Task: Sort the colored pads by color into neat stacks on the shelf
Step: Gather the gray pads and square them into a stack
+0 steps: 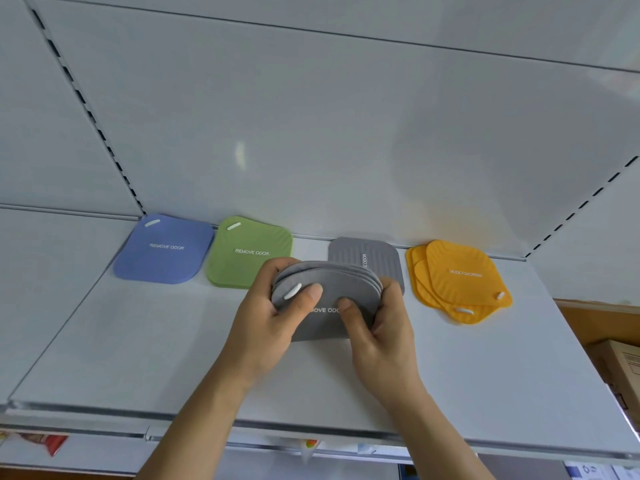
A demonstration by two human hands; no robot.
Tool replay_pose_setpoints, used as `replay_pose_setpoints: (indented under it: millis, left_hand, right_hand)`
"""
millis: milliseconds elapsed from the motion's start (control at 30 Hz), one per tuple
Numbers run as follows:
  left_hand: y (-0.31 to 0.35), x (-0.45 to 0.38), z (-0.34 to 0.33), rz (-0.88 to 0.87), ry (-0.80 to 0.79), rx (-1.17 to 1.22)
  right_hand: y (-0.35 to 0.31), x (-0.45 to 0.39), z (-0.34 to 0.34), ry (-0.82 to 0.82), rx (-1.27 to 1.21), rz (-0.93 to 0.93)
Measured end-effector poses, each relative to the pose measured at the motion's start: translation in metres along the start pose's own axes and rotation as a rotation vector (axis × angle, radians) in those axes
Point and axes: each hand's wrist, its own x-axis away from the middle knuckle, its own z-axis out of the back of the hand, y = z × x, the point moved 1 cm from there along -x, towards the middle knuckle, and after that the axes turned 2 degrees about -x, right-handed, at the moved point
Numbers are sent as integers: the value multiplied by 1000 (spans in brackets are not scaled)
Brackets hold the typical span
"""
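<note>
Right now we hold a bundle of grey pads (327,299) at the centre of the frame, lifted just above the white shelf (173,358). Our left hand (273,313) grips the bundle's left edge, thumb pressed on the top pad beside its white slot, and our right hand (377,327) grips the right edge, thumb on the printed face. Several pad edges fan out along the top, so we judge the bundle is being squared up between the palms.

Behind the bundle, one more grey pad (381,254) lies flat against the back wall, ribbed side up; that looks like the spot for the grey stack. Toward the left of the frame, the blue stack (164,251) and the green stack (249,252) sit just beside each other and look tidy; we cannot tell how many pads each holds. At the right, the yellow pads (457,282) are grouped by color but splayed, corners sticking out.

By our reckoning, sorting is nearly finished: the grey bundle must go down, and the yellow pile wants straightening.
</note>
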Motion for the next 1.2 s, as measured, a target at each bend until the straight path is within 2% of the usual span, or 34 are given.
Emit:
replay_pose_setpoints:
  millis: [200, 300, 367, 433, 500, 800, 1133, 1200]
  left_hand:
    - [5, -4, 10, -41, 87, -87]
    - [2, -5, 28, -53, 198, -77]
    - [3, -4, 37, -47, 220, -78]
    - [3, -3, 43, -18, 230, -82]
    - [2, -1, 46, -5, 240, -88]
    - [0, 2, 46, 53, 294, -31]
    - [-3, 4, 45, 65, 317, -23]
    - [-3, 5, 46, 66, 316, -18]
  right_hand:
    - [-2, -19, 5, -53, 135, 34]
    - [22, -48, 20, -32, 493, 175]
    - [34, -62, 22, -149, 728, 225]
    - [40, -70, 16, -281, 841, 214]
    - [43, -73, 9, -304, 876, 207]
    - [42, -75, -8, -127, 1047, 361]
    - [33, -51, -16, -178, 1245, 355]
    - [30, -55, -23, -189, 1273, 296]
